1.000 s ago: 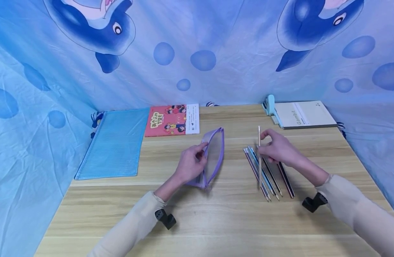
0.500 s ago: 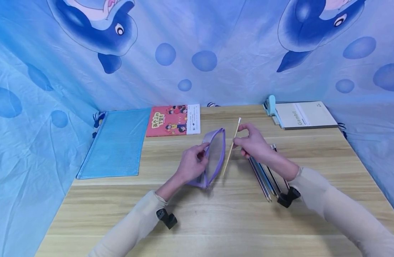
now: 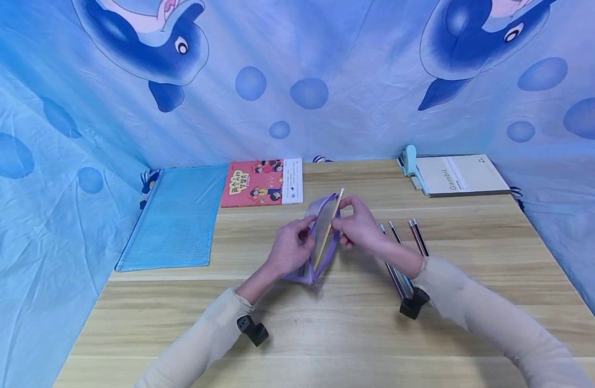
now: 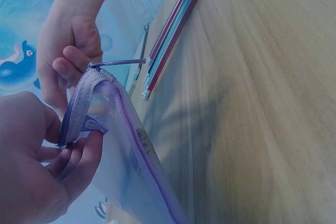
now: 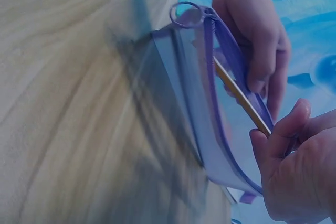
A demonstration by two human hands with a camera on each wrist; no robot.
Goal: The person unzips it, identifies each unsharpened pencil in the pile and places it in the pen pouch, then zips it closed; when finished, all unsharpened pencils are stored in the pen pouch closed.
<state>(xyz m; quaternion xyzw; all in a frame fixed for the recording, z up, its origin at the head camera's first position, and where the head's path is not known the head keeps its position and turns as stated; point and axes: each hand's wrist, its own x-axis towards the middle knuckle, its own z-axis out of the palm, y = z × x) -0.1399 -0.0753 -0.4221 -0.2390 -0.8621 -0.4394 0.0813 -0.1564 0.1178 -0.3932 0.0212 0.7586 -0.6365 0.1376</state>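
Observation:
A translucent pencil pouch with purple zip edging (image 3: 334,247) stands with its mouth spread in the middle of the table. My left hand (image 3: 291,245) pinches its left rim; in the left wrist view the fingers (image 4: 86,161) curl over the zip edge. Between thumb and fingertips my right hand (image 3: 359,222) holds a yellow pencil (image 3: 324,237), slanted across the pouch's mouth. The right wrist view shows the pencil's (image 5: 241,95) lower end inside the opening. Several dark and blue pencils (image 3: 393,272) lie to the right, partly hidden under the right forearm.
At the back left lie a blue mesh folder (image 3: 173,215) and a red book (image 3: 252,184). A light blue stapler-like item (image 3: 411,161) and a white notebook (image 3: 462,173) sit at the back right. Two dark pencils (image 3: 418,237) lie apart beyond the right forearm.
My right hand has carried the yellow pencil leftward from the pencil group to the pouch, tilting it into the mouth. My left hand keeps its hold on the rim.

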